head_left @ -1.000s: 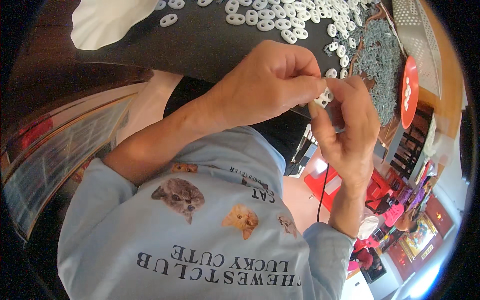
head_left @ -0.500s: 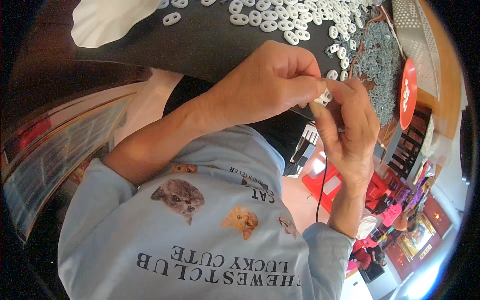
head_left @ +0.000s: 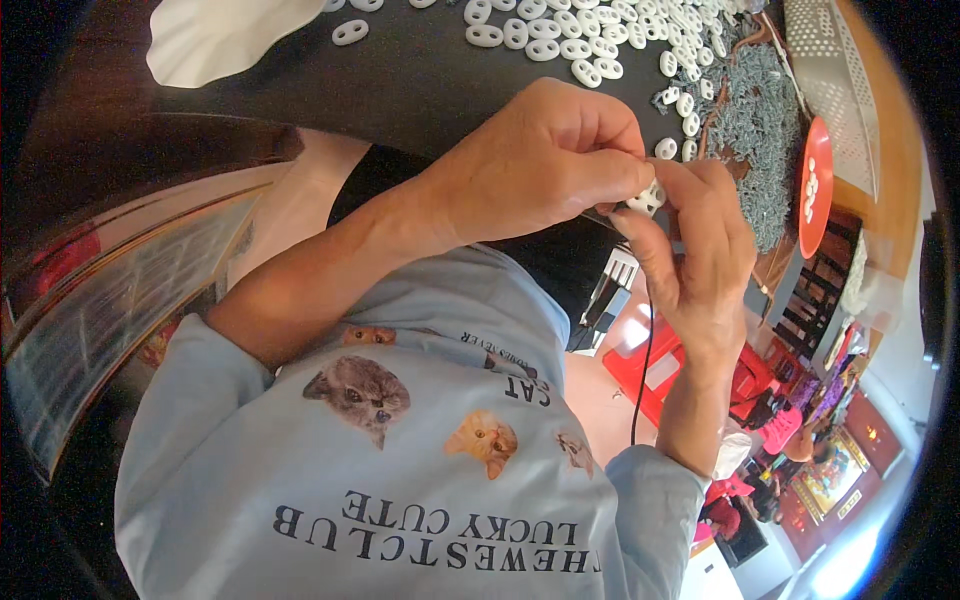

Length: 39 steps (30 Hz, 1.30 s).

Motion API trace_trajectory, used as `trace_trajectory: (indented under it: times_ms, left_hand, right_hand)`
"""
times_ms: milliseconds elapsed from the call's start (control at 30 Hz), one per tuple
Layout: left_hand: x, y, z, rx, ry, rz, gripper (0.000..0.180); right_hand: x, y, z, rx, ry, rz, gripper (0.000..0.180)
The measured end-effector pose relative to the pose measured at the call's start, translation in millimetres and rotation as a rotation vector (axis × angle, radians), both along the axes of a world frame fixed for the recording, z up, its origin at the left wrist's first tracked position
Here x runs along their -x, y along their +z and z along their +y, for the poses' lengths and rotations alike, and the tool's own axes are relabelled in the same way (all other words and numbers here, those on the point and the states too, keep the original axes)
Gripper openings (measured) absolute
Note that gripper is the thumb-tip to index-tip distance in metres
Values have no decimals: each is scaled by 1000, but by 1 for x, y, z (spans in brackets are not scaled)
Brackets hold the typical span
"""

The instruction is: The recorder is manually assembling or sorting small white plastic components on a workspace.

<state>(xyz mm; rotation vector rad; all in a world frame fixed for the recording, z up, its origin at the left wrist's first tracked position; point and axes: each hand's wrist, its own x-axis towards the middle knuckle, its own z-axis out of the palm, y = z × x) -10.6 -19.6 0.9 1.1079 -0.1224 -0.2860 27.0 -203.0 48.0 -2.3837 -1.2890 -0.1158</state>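
Across the far side spreads a dark table (head_left: 420, 80) strewn with white oval pieces (head_left: 560, 35) and a grey heap (head_left: 760, 130) at right. Nearer, the left hand (head_left: 540, 165) and right hand (head_left: 700, 250) pinch one small white piece (head_left: 648, 198) together; a thin black cord (head_left: 643, 370) hangs below.

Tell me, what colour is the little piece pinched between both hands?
White; the small piece shows best in the head view, like the loose oval pieces on the dark table.
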Motion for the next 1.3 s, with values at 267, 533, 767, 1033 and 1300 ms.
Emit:
trace_trajectory:
  times_ms: [267, 533, 767, 1033, 1300]
  left_hand:
    - [-2, 0, 1, -16, -17, 13, 18]
    - [-4, 2, 2, -15, -47, 16, 17]
    - [-4, 1, 1, 1, -52, 17, 16]
    - [0, -3, -1, -29, -22, -12, 15]
    - [0, -2, 0, -51, -17, -23, 17]
  right_hand:
    - [-3, -2, 0, -68, 43, 31, 33]
    - [-3, -3, -1, -7, 53, 25, 40]
    - [-2, -5, -2, -27, 67, 23, 36]
    - [2, -7, 1, -24, 33, -22, 34]
    - [4, -2, 2, -36, 28, 13, 36]
